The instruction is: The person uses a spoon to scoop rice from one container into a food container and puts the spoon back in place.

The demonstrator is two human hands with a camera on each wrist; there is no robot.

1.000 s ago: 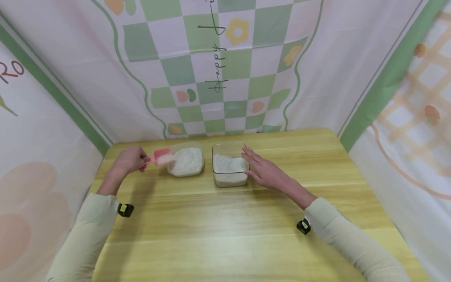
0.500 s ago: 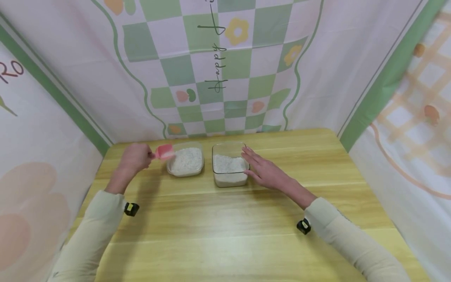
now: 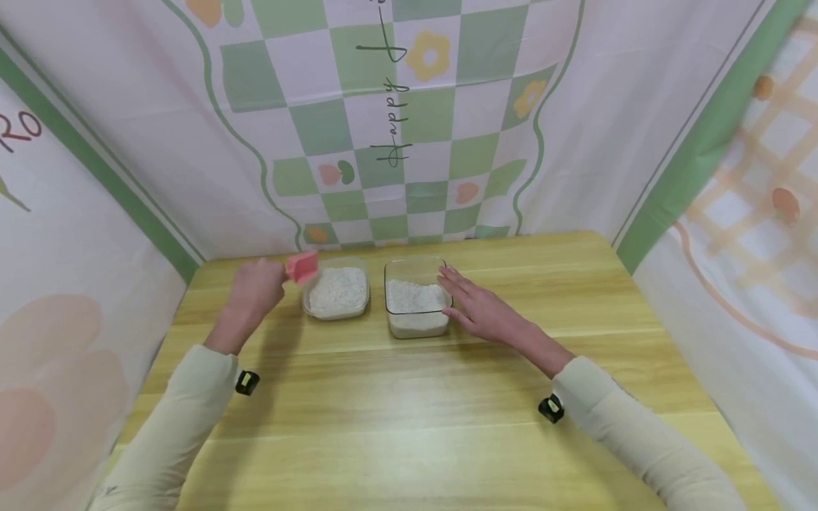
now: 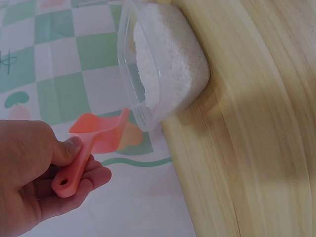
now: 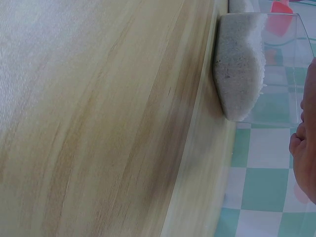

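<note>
My left hand (image 3: 255, 287) grips a pink scoop (image 4: 81, 153) by its handle, thumb along the top and fingers curled beneath. The scoop's bowl is raised at the left rim of a clear plastic container (image 4: 190, 81), tipped toward it, and no grains show in the bowl. White grains (image 3: 339, 291) fill much of that container. Beside it on the right stands a square glass container (image 3: 418, 325), partly filled with similar white grains in an uneven slope. My right hand (image 3: 482, 309) has its fingers extended at the glass container's right rim; the right wrist view shows only part of that hand.
Both containers stand near the back of a wooden table (image 3: 409, 419), with a narrow gap between them. Behind the table hangs a checked curtain (image 3: 422, 149), and more printed cloth closes off both sides. Each sleeve carries a small black device (image 3: 247, 382) at the wrist.
My left hand has moved right and toward the back, lifting the scoop and tilting it. Grains that showed in its bowl earlier no longer show. My right hand has stayed at the glass rim.
</note>
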